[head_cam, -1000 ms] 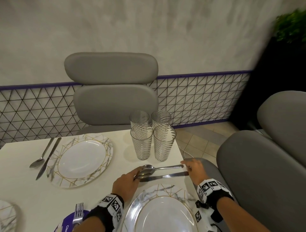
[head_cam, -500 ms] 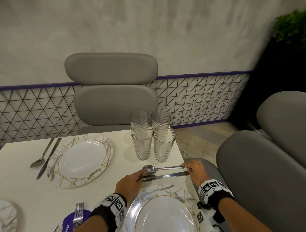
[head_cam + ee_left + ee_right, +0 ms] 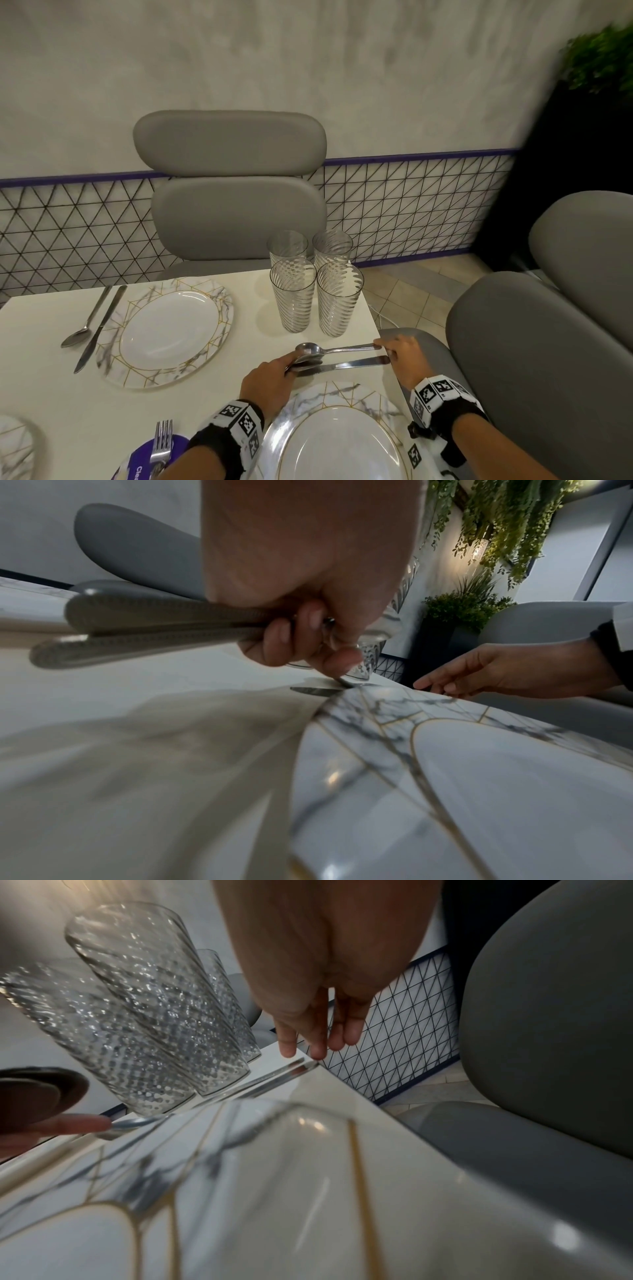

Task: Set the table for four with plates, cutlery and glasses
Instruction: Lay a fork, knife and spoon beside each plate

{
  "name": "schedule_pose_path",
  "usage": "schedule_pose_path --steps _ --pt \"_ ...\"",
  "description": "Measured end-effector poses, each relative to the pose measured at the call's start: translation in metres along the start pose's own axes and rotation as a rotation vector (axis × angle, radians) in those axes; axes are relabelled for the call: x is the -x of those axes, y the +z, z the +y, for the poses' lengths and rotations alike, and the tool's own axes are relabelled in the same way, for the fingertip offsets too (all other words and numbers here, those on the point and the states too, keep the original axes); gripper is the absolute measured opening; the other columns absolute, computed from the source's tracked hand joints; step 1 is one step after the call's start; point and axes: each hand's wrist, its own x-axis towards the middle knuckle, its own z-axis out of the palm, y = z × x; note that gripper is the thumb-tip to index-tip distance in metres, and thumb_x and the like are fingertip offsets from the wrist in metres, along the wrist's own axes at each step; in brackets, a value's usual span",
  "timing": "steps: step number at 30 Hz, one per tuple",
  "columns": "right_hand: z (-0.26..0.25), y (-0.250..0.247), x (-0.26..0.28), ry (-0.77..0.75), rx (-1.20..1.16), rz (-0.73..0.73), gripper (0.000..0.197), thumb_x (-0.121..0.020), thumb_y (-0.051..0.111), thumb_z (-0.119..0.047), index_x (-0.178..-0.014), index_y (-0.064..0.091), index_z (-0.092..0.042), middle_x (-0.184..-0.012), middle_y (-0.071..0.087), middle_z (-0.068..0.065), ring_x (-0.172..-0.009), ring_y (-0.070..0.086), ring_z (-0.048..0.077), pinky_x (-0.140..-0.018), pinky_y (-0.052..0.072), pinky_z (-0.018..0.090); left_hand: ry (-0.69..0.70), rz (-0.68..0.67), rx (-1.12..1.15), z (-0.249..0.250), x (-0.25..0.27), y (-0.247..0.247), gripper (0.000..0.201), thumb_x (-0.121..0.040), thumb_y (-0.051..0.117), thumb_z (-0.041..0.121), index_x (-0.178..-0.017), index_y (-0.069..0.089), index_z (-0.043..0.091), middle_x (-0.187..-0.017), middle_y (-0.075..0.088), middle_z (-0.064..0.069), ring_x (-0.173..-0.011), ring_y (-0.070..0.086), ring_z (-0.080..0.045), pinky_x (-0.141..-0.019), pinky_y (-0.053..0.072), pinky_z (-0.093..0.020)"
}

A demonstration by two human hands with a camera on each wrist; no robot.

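A spoon [image 3: 337, 349] and a knife [image 3: 346, 365] lie side by side on the white table [image 3: 246, 346], just beyond the near marble plate [image 3: 339, 442]. My right hand [image 3: 394, 351] has straight fingers [image 3: 310, 1039] touching the ends of their handles at the table's right edge. My left hand [image 3: 279, 370] sits at the spoon's bowl end. It grips a bundle of spare cutlery, whose handles [image 3: 137, 626] stick out behind the fingers. Several ribbed glasses [image 3: 294, 301] stand clustered just beyond the spoon.
A second marble plate [image 3: 168, 329] lies at the far left, with a spoon [image 3: 84, 329] and a knife [image 3: 99, 330] beside it. A fork [image 3: 161, 445] rests on a purple item at the near edge. Grey chairs [image 3: 233, 192] stand behind and to the right [image 3: 548, 359].
Very little. The laid spoon now lies a bit apart from the cutlery in my left hand; my right fingers stay at the handle ends.
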Motion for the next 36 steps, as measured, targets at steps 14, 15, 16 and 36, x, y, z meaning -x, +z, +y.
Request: schedule_pose_path --steps 14,15,16,36 --pt "-0.005 -0.006 0.015 0.003 0.048 -0.004 0.049 -0.091 0.037 0.002 -0.129 0.051 -0.025 -0.117 0.059 0.006 -0.118 0.045 0.025 -0.102 0.033 0.029 -0.092 0.036 0.215 -0.005 0.011 -0.006 0.025 -0.090 0.054 0.035 -0.113 0.058 0.028 -0.060 0.056 0.010 -0.061 0.056 -0.012 -0.061 0.042 -0.022" --pt "-0.008 -0.008 0.020 0.002 0.042 0.005 0.047 -0.092 0.036 0.001 -0.130 0.050 -0.023 -0.118 0.058 0.007 -0.118 0.044 0.025 -0.102 0.034 0.030 -0.111 0.043 0.233 -0.007 0.014 -0.010 0.020 -0.089 0.057 0.033 -0.107 0.058 0.025 -0.058 0.056 0.009 -0.059 0.054 -0.010 -0.059 0.041 -0.021" --pt "-0.011 -0.011 0.025 -0.005 0.033 0.024 0.045 -0.092 0.036 0.000 -0.130 0.050 -0.019 -0.116 0.059 0.008 -0.115 0.045 0.026 -0.101 0.036 0.031 -0.126 0.053 0.257 -0.008 0.018 -0.013 0.016 -0.087 0.059 0.031 -0.102 0.057 0.024 -0.056 0.055 0.007 -0.056 0.053 -0.009 -0.058 0.041 -0.021" --pt "-0.272 0.018 0.149 -0.392 -0.253 -0.176 0.018 -0.092 0.052 -0.024 -0.101 0.047 -0.009 -0.089 0.053 0.003 -0.076 0.046 0.017 -0.071 0.037 0.028 -0.249 0.162 0.780 -0.069 0.207 -0.100 0.019 -0.086 0.063 0.010 -0.077 0.047 0.008 -0.053 0.064 -0.005 -0.031 0.043 -0.008 -0.034 0.034 -0.017"
